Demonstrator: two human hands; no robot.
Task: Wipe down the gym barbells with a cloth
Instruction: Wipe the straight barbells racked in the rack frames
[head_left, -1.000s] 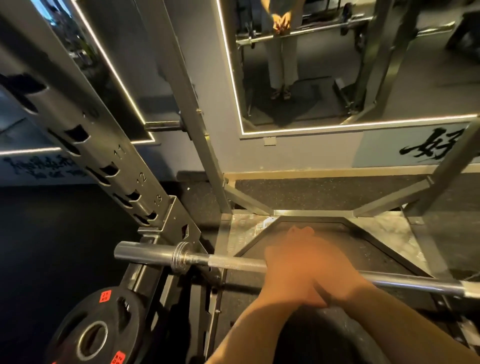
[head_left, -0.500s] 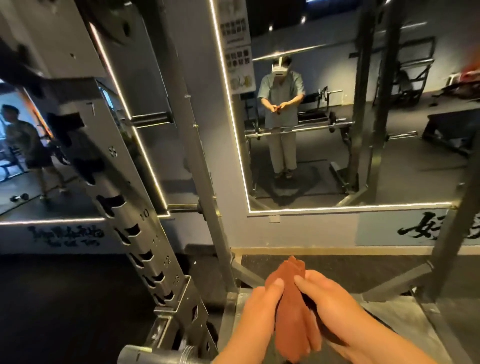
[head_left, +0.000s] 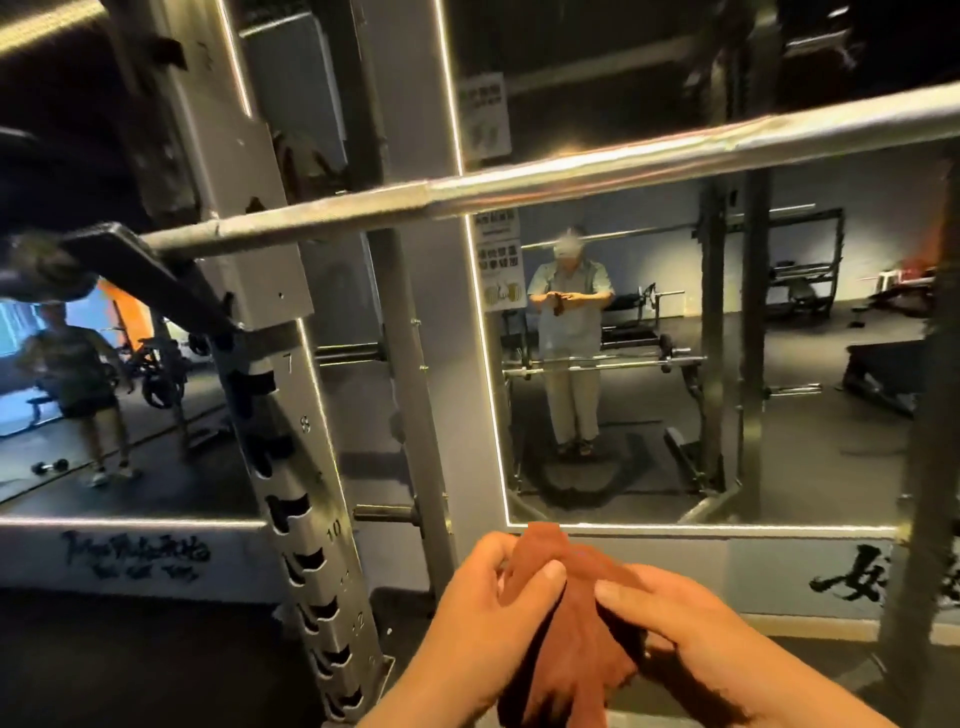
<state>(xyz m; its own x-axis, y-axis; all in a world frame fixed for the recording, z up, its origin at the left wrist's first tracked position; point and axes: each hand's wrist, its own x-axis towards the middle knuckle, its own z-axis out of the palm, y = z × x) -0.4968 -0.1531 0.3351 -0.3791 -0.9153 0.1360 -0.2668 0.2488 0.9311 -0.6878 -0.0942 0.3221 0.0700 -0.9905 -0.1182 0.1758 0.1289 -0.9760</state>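
One barbell (head_left: 571, 176) overhead, one cloth (head_left: 574, 636), two hands (left hand (head_left: 483, 616), right hand (head_left: 696, 642)), one notched upright (head_left: 301, 457).

A grey power rack upright (head_left: 291, 415) with numbered slots, rising from 7 o'clock to 11 o'clock, bears a dark hook (head_left: 130, 254) at 9 o'clock, where a steel barbell (head_left: 571, 176) rests, slanting toward 2 o'clock.

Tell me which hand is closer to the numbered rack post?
Left. The left hand holds the cloth to the right of the post; the right hand holds it farther right.
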